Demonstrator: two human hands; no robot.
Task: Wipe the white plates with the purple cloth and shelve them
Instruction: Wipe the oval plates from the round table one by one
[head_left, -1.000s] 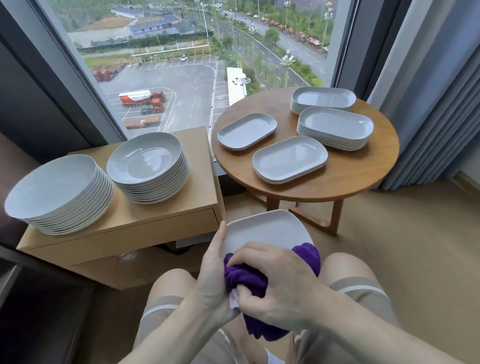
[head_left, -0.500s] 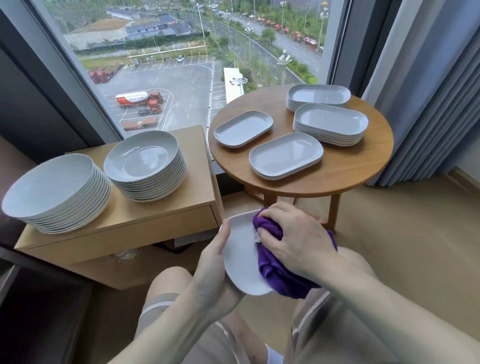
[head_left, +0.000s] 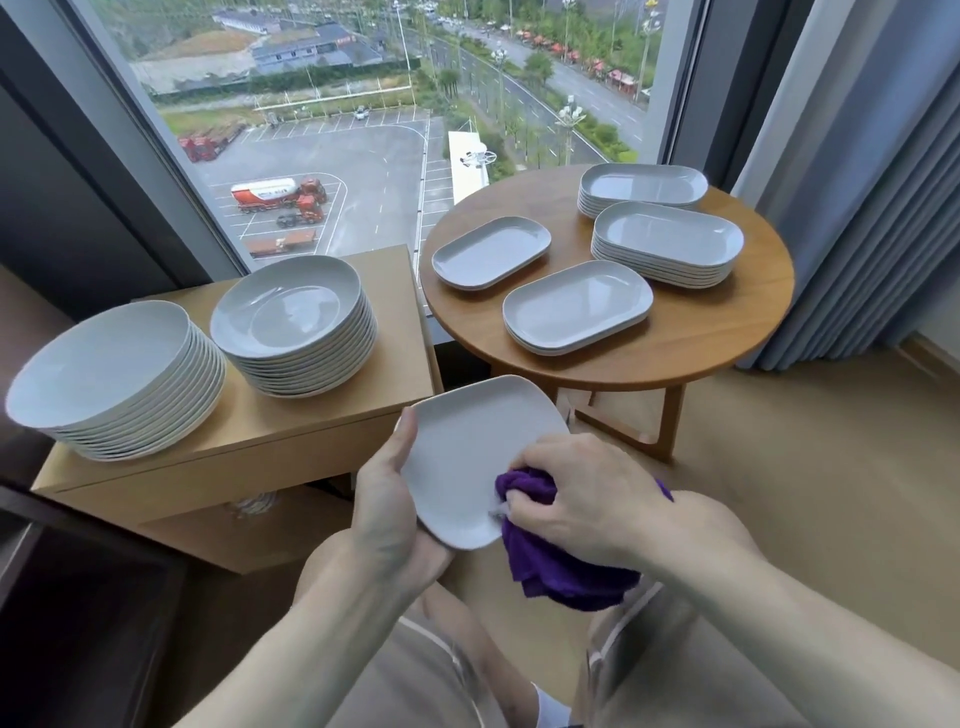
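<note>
White plate (head_left: 467, 447), rectangular with rounded corners, sits low in the centre of the head view, held tilted above the person's lap. The left hand (head_left: 387, 514) grips its left edge, thumb lying along the rim on the upper face, the other fingers hidden beneath. The right hand (head_left: 576, 499) has its fingers curled round a bunched purple cloth (head_left: 550, 561), pressing it against the plate's lower right corner; the rest of the cloth hangs below the hand, over the right thigh.

At the left of the frame stands a low wooden cabinet (head_left: 332, 415) carrying two tall stacks of round white plates: one stack (head_left: 111, 374) at the far left, leaning slightly, and a second stack (head_left: 293, 322) just beside it, nearer the middle.

At the upper right is a round wooden desk (head_left: 675, 343) with four groups of rectangular white plates. A low stack (head_left: 491, 252) lies at its left, another low stack (head_left: 576, 306) sits near the front edge, a taller stack (head_left: 667, 244) stands at the right, and a further stack (head_left: 644, 187) stands behind that, by the window.

A large window (head_left: 363, 130) fills the upper middle, overlooking a car park and a road. Grey-blue curtains (head_left: 857, 208) hang down the right side.
</note>
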